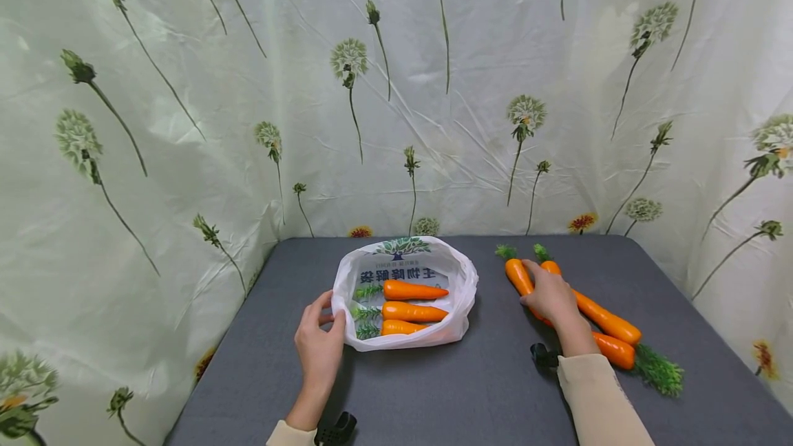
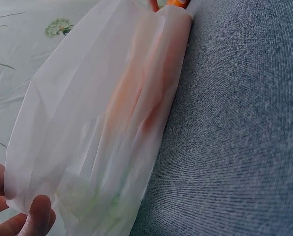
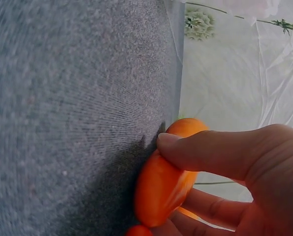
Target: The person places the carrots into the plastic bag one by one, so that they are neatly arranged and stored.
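Observation:
A white plastic bag with a printed tree and dark lettering stands with its mouth wide. Three orange carrots lie inside it, green tops to the left. My left hand pinches the bag's left rim between thumb and fingers; in the left wrist view the carrots show faintly through the thin plastic. On the right, my right hand grips a carrot from above, its green top pointing away. Seen from the right wrist, the thumb presses one side of this carrot and the fingers curl round the other.
Beside and partly under the right forearm lie more carrots, one with a bushy green top toward the right. Everything rests on a dark grey table. A pale curtain printed with dandelions hangs behind the table's far edge.

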`<state>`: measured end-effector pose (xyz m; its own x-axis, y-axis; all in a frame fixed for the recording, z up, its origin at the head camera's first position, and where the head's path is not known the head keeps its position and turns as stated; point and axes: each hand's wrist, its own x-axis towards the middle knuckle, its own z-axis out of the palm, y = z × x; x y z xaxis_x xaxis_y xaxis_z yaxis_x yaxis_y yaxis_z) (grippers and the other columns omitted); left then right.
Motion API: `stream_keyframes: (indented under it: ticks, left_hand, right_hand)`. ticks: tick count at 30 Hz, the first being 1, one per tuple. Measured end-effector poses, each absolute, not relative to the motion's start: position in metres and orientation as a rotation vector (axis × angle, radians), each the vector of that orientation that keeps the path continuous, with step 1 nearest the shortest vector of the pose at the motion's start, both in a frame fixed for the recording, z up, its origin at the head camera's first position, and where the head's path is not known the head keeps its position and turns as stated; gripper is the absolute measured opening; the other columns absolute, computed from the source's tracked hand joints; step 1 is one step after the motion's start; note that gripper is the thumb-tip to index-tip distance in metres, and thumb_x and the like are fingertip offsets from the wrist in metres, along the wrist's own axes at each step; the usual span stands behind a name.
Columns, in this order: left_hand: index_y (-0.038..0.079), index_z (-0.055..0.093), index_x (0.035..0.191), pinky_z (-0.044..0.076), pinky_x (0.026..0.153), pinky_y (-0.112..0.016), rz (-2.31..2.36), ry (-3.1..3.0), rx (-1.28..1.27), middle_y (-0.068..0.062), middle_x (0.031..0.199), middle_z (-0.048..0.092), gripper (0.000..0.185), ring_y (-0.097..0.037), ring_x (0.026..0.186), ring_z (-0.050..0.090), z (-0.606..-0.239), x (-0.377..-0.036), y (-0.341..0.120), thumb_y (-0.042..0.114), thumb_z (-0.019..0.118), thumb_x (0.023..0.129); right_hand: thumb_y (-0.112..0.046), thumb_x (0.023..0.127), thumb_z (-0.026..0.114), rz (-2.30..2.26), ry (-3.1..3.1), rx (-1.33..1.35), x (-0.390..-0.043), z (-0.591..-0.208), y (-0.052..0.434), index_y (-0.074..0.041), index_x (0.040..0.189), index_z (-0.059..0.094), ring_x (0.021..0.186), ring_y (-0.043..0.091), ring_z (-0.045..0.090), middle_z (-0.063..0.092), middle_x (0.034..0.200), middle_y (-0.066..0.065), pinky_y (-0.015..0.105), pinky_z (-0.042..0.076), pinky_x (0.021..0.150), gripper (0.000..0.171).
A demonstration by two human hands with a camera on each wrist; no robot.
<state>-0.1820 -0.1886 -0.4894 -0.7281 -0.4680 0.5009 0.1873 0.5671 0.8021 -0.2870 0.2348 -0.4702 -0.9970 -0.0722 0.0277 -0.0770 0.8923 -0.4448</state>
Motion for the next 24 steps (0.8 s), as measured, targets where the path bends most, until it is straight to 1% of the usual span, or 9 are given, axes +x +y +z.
stream_keyframes:
  ticks: [4, 10, 14, 17, 20, 24]
  left_hand:
    - [0.012, 0.070, 0.124, 0.054, 0.064, -0.027, -1.194, -2.095, 0.236, -0.003, 0.109, 0.066, 0.038, -0.018, 0.083, 0.065, -0.490, -0.182, -0.188, 0.009, 0.076, 0.087]
    - [0.013, 0.069, 0.125, 0.054, 0.065, -0.028, -1.196, -2.104, 0.245, -0.003, 0.109, 0.066, 0.038, -0.018, 0.084, 0.064, -0.491, -0.183, -0.188, 0.009, 0.076, 0.087]
    - [0.013, 0.070, 0.124, 0.054, 0.065, -0.029, -1.183, -2.106, 0.246, -0.003, 0.108, 0.066, 0.038, -0.018, 0.084, 0.065, -0.491, -0.183, -0.189, 0.009, 0.077, 0.087]
    - [0.013, 0.070, 0.124, 0.054, 0.065, -0.030, -1.176, -2.102, 0.246, -0.003, 0.107, 0.066, 0.038, -0.019, 0.083, 0.066, -0.491, -0.184, -0.190, 0.009, 0.077, 0.087]
    - [0.013, 0.070, 0.124, 0.054, 0.065, -0.030, -1.173, -2.098, 0.248, -0.004, 0.106, 0.066, 0.038, -0.020, 0.083, 0.066, -0.491, -0.184, -0.190, 0.008, 0.076, 0.087]
    - [0.013, 0.070, 0.123, 0.053, 0.064, -0.029, -1.180, -2.088, 0.236, -0.003, 0.106, 0.066, 0.038, -0.020, 0.083, 0.066, -0.491, -0.185, -0.191, 0.008, 0.077, 0.086]
  right_hand:
    - [-0.016, 0.082, 0.082, 0.724, -3.045, 0.128, -0.287, -0.469, 0.235, -0.007, 0.155, 0.035, 0.086, 0.040, 0.061, 0.062, 0.120, 0.029, 0.058, 0.047, 0.076, 0.086]
    - [-0.017, 0.082, 0.082, 0.737, -3.037, 0.123, -0.287, -0.466, 0.235, -0.008, 0.155, 0.035, 0.088, 0.040, 0.060, 0.063, 0.119, 0.027, 0.057, 0.047, 0.076, 0.087]
    - [-0.018, 0.082, 0.082, 0.732, -3.031, 0.117, -0.286, -0.464, 0.234, -0.009, 0.155, 0.035, 0.083, 0.036, 0.060, 0.064, 0.113, 0.023, 0.055, 0.047, 0.074, 0.087]
    - [-0.018, 0.083, 0.081, 0.753, -3.026, 0.105, -0.285, -0.461, 0.233, -0.010, 0.156, 0.035, 0.076, 0.031, 0.058, 0.065, 0.104, 0.018, 0.050, 0.047, 0.069, 0.086]
    - [-0.018, 0.084, 0.081, 0.773, -3.015, 0.086, -0.285, -0.455, 0.232, -0.014, 0.156, 0.036, 0.070, 0.026, 0.058, 0.066, 0.099, 0.013, 0.044, 0.046, 0.063, 0.086]
    - [-0.016, 0.084, 0.081, 0.806, -2.993, 0.082, -0.285, -0.446, 0.230, -0.016, 0.157, 0.035, 0.067, 0.023, 0.059, 0.069, 0.103, 0.014, 0.039, 0.045, 0.056, 0.085]
